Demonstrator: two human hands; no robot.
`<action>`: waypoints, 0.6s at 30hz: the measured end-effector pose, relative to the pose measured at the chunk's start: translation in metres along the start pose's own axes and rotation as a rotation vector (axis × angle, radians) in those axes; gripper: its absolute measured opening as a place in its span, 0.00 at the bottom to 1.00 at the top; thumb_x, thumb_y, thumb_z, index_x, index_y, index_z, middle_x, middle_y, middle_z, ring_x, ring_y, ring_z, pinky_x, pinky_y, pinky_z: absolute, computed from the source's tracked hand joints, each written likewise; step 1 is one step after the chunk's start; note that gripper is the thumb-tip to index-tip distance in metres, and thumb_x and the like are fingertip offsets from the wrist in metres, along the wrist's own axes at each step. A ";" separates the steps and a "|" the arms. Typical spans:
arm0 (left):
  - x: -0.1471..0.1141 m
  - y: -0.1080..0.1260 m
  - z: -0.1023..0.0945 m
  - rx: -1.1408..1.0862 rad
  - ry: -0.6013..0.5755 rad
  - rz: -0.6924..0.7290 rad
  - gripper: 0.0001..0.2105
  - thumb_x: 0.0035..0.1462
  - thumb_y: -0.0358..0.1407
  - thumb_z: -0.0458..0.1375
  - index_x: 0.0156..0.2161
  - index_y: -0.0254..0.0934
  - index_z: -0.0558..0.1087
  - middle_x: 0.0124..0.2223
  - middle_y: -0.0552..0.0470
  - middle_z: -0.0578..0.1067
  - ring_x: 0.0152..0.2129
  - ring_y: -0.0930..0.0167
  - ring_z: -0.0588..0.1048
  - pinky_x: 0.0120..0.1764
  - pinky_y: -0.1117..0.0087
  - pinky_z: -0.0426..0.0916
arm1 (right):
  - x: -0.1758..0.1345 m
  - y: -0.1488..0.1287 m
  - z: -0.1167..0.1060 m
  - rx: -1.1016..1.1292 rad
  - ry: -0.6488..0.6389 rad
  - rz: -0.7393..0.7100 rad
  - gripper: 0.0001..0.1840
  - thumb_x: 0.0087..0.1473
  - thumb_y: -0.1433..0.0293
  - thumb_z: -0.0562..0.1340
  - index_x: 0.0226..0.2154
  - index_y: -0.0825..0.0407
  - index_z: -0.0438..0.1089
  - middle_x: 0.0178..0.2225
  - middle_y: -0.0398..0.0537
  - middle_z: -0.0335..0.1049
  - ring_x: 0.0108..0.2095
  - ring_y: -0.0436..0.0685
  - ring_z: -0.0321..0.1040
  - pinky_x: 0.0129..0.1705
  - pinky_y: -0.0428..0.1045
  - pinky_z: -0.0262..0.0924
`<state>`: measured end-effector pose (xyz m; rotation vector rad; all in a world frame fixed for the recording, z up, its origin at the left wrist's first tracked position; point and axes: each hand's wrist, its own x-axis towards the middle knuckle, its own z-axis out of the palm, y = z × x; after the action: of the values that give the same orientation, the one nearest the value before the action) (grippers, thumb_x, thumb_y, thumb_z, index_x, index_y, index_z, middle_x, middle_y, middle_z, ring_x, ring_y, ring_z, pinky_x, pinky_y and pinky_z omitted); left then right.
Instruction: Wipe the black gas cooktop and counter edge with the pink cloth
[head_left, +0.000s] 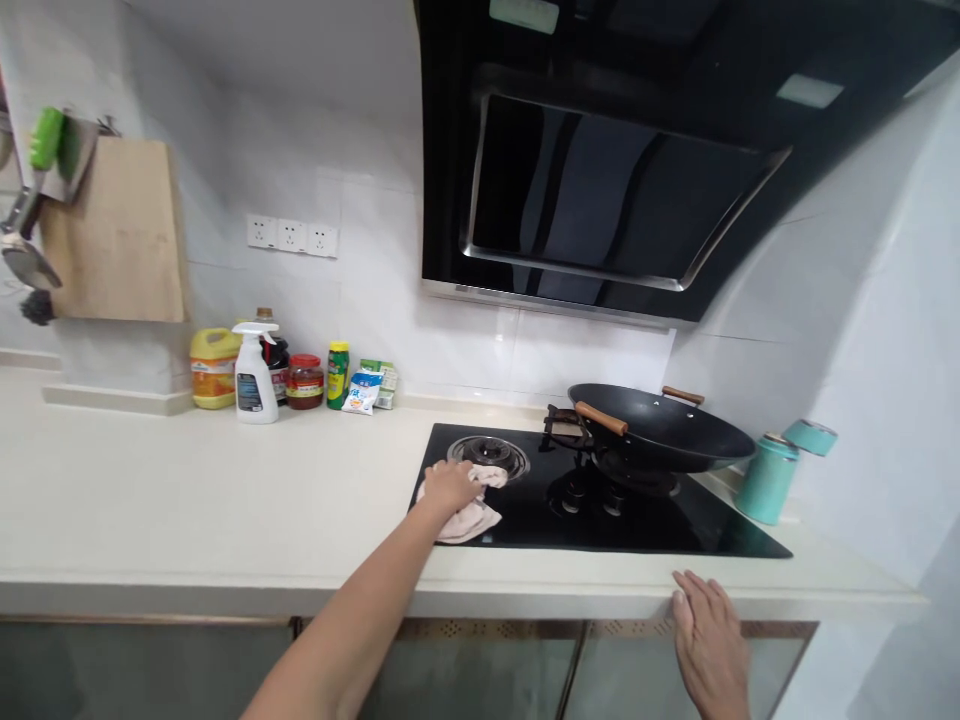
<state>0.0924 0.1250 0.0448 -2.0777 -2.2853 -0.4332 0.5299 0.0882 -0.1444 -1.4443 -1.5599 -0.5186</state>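
My left hand (448, 487) presses a pale pink cloth (472, 520) onto the left part of the black glass gas stove (517, 525), close to the round left burner (491, 455). The fingers are bent over the cloth, and part of it is hidden under the palm. At the front edge of the counter, my right hand (711, 640) is held with its fingers stretched out and nothing in it. A black wok (667, 430) with wooden handles sits over the right burner.
A range hood (600, 190) overhangs the stove. A turquoise canister (769, 478) stands at the stove's right. Along the back wall are a white spray bottle (255, 380), a yellow jug (214, 370), a red-lidded jar (305, 382) and a green container (337, 375). A cutting board (124, 230) hangs left.
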 end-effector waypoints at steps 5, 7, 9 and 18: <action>-0.019 -0.042 -0.014 -0.001 0.011 -0.087 0.24 0.58 0.48 0.52 0.57 0.44 0.73 0.58 0.41 0.75 0.56 0.53 0.71 0.54 0.52 0.64 | 0.000 -0.003 -0.004 0.021 0.003 -0.018 0.31 0.66 0.54 0.44 0.52 0.54 0.73 0.55 0.58 0.71 0.63 0.69 0.57 0.62 0.65 0.54; -0.034 -0.052 -0.018 -0.014 0.010 -0.088 0.24 0.59 0.47 0.51 0.58 0.45 0.72 0.60 0.43 0.75 0.56 0.54 0.71 0.54 0.54 0.65 | -0.001 -0.002 -0.004 0.019 0.009 -0.030 0.31 0.67 0.54 0.44 0.52 0.54 0.73 0.55 0.59 0.71 0.64 0.69 0.57 0.63 0.65 0.54; -0.053 -0.056 -0.020 -0.019 0.014 -0.069 0.22 0.60 0.46 0.50 0.56 0.46 0.73 0.62 0.46 0.73 0.57 0.56 0.70 0.55 0.56 0.65 | -0.001 -0.002 -0.004 0.008 0.017 -0.047 0.31 0.67 0.54 0.44 0.52 0.55 0.73 0.54 0.59 0.71 0.64 0.69 0.56 0.63 0.65 0.54; -0.130 -0.013 -0.012 0.059 0.105 0.194 0.14 0.64 0.41 0.50 0.49 0.48 0.75 0.56 0.51 0.75 0.55 0.60 0.68 0.56 0.57 0.61 | -0.002 -0.003 -0.001 0.040 0.056 -0.033 0.31 0.66 0.55 0.44 0.52 0.56 0.72 0.53 0.61 0.71 0.63 0.70 0.57 0.64 0.66 0.52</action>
<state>0.0920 -0.0055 0.0272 -2.1649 -1.9916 -0.4482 0.5275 0.0860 -0.1451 -1.3648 -1.5443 -0.5401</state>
